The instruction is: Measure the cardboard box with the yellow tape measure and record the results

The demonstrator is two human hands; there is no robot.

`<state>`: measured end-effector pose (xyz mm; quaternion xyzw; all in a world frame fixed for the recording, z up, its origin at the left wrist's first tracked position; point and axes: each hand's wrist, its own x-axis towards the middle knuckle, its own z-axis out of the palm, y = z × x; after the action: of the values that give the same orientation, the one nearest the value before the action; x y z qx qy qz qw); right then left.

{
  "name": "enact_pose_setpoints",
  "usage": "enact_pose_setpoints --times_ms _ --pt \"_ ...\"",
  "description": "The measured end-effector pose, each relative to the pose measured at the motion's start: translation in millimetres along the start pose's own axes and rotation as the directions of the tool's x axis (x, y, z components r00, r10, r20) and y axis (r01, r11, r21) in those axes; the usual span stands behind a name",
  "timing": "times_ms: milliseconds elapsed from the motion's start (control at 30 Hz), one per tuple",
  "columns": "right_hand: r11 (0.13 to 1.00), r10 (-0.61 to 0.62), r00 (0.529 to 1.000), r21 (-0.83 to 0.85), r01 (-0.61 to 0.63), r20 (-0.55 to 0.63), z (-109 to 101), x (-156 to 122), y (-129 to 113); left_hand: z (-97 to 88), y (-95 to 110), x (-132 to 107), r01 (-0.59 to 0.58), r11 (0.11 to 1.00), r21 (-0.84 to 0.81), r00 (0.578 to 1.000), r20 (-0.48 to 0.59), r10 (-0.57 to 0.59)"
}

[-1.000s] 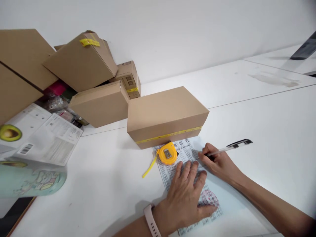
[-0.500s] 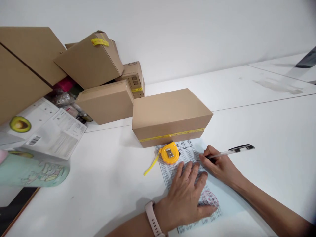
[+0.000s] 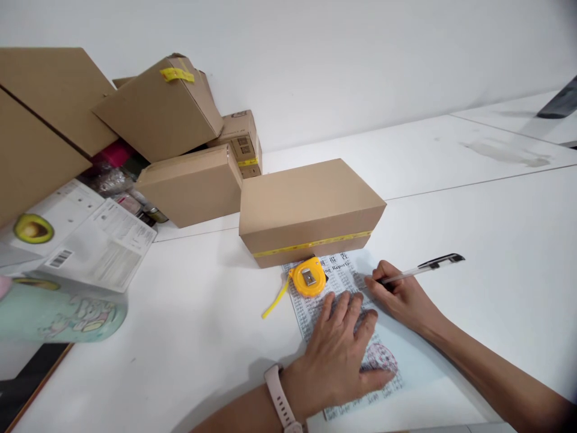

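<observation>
The pen (image 3: pixel 417 269) sits pinched in the right hand's (image 3: pixel 403 297) fingers (image 3: pixel 376 282).

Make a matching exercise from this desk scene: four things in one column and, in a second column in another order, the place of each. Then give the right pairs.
Column one
1. pen
2. tape measure
3. printed sheet
4. cardboard box

Column two
A. flat under the left hand
B. standing on the table at the far end of the printed sheet
C. held in the right hand
D. lying on the printed sheet, in front of the cardboard box

Pairs: 1-C, 2-D, 3-A, 4-B
</observation>
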<state>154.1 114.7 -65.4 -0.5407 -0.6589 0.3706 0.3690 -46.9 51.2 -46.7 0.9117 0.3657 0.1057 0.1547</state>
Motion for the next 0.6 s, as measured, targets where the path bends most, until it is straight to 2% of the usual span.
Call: enact_pose_setpoints --times_ms 600 --pt "1.0 0.014 0.999 0.0 -0.014 0.031 -0.2 0.6 0.5 -2.1 0.6 0.8 0.001 1.0 0.007 1.0 0.012 -0.001"
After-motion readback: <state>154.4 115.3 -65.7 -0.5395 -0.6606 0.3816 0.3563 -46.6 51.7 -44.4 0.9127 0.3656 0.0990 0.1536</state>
